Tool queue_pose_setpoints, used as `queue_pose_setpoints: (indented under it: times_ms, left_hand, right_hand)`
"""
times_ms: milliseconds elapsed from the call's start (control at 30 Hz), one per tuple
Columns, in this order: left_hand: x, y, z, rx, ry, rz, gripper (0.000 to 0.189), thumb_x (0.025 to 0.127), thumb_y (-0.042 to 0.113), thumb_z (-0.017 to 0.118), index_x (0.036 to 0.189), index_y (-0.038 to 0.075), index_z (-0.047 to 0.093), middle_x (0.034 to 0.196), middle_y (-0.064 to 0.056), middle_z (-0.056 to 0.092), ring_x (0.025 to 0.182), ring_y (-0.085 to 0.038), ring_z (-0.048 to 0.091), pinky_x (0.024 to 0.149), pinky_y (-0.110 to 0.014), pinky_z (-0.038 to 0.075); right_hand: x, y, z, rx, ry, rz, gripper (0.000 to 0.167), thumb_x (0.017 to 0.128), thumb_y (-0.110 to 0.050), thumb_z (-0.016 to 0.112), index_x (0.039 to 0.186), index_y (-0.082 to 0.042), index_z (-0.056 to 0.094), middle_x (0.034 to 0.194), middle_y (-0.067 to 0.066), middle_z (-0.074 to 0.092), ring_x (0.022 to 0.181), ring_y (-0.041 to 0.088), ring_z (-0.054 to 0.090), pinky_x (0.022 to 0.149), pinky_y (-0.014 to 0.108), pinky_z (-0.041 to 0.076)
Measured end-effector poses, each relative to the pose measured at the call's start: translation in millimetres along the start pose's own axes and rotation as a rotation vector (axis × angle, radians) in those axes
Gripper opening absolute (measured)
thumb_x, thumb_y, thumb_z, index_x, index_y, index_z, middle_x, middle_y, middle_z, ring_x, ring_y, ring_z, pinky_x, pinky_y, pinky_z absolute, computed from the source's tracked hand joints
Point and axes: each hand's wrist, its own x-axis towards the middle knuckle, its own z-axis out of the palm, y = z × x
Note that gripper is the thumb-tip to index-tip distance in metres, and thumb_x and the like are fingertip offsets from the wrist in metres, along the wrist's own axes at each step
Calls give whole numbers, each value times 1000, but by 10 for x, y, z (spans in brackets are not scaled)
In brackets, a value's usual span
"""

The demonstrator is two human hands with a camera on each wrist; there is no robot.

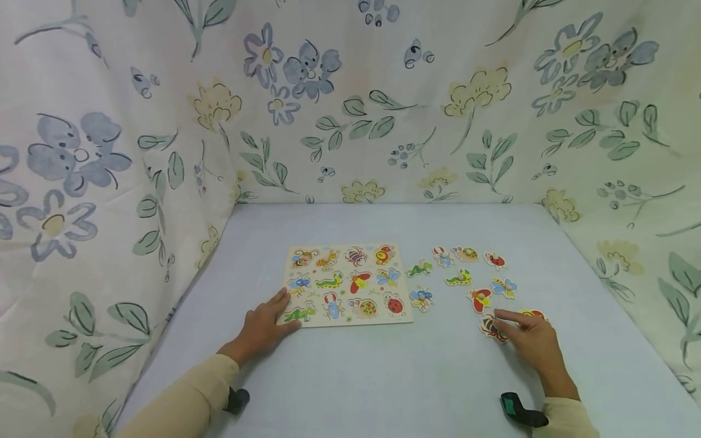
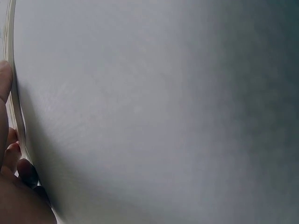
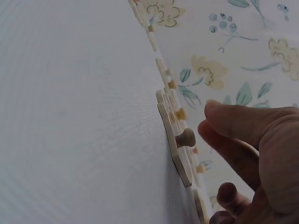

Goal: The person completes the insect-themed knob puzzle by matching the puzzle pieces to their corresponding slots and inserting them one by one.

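A wooden peg puzzle board (image 1: 341,325) with printed bugs lies flat on the table. My left hand (image 1: 263,325) rests at its lower left corner, thumb by the bottom edge and fingers along the left edge. In the left wrist view, fingers (image 2: 5,81) touch the board's edge. My right hand (image 1: 533,344) is over a dark striped bug piece (image 1: 489,327). In the right wrist view, thumb and forefinger are bent close together, just apart from a piece's wooden knob (image 3: 187,138). A red and yellow piece (image 1: 532,313) is partly hidden behind this hand.
Several loose knobbed pieces lie right of the board, among them a red-winged bug (image 1: 480,300), a blue-winged bug (image 1: 504,288), a ladybird (image 1: 495,260), a caterpillar (image 1: 458,278) and a blue bug (image 1: 421,298). Floral curtains (image 1: 383,158) surround the white table (image 1: 383,389).
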Motion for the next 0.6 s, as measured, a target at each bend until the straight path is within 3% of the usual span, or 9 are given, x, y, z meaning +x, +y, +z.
queue_pose_setpoints:
  times_ms: [67, 100, 200, 267, 300, 367, 500, 567, 600]
  left_hand:
    - [-1, 1, -1, -2, 1, -4, 83, 86, 52, 67, 147, 3, 39, 156, -7, 26, 135, -37, 34, 85, -52, 32]
    - [-2, 4, -2, -2, 3, -3, 83, 86, 53, 67, 147, 3, 39, 156, -7, 26, 135, -37, 34, 85, -52, 32]
    - [-1, 3, 0, 0, 7, -6, 83, 86, 53, 66, 147, 4, 39, 156, -7, 26, 135, -37, 35, 85, -51, 32]
    - [0, 1, 0, -3, 8, -5, 83, 86, 53, 67, 147, 4, 39, 156, -7, 26, 135, -37, 35, 84, -51, 32]
    - [1, -1, 1, -2, 8, -3, 83, 86, 54, 66, 147, 4, 39, 156, -7, 27, 134, -37, 35, 84, -51, 32]
    - [1, -4, 0, -3, 8, -5, 83, 86, 54, 66, 147, 4, 39, 156, -7, 26, 135, -37, 35, 84, -50, 31]
    - [-1, -12, 0, -5, 8, -1, 83, 86, 53, 66, 147, 4, 38, 156, -7, 26, 134, -37, 35, 84, -51, 31]
    - [-4, -17, 7, -7, 7, -2, 83, 86, 53, 67, 147, 4, 38, 156, -7, 26, 135, -37, 35, 84, -51, 31]
    - [-5, -20, 12, -9, 7, -1, 83, 86, 53, 67, 147, 4, 38, 156, -7, 26, 135, -37, 35, 85, -51, 31]
  right_hand:
    - [5, 12, 0, -21, -27, 5, 35, 87, -33, 73, 109, -5, 74, 123, 22, 61, 122, 44, 45, 87, 57, 39]
    - [8, 19, 3, -32, -34, 4, 34, 87, -32, 74, 107, -5, 75, 122, 21, 62, 119, 43, 47, 86, 56, 40]
    - [17, 40, 21, -83, -26, -15, 29, 85, -31, 76, 103, -8, 77, 103, 17, 69, 90, 31, 54, 68, 42, 42]
    - [23, 52, 36, -115, -13, -24, 26, 84, -30, 77, 100, -10, 78, 85, 13, 67, 74, 24, 45, 57, 36, 34]
    - [24, 60, 47, -129, -1, -26, 24, 83, -28, 78, 99, -10, 79, 84, 12, 66, 72, 21, 42, 55, 34, 30]
    - [27, 67, 60, -145, 5, -21, 23, 83, -28, 78, 98, -10, 79, 87, 17, 66, 77, 25, 49, 58, 35, 34]
    - [17, 60, 77, -155, 14, -10, 20, 82, -25, 78, 95, -9, 79, 117, 25, 63, 107, 39, 54, 74, 45, 41]
    - [10, 46, 70, -156, 24, -7, 20, 83, -26, 77, 95, -10, 79, 117, 24, 63, 110, 41, 53, 76, 47, 41]
    - [6, 38, 67, -155, 37, -9, 20, 83, -26, 77, 95, -10, 79, 114, 23, 65, 104, 39, 55, 72, 44, 41]
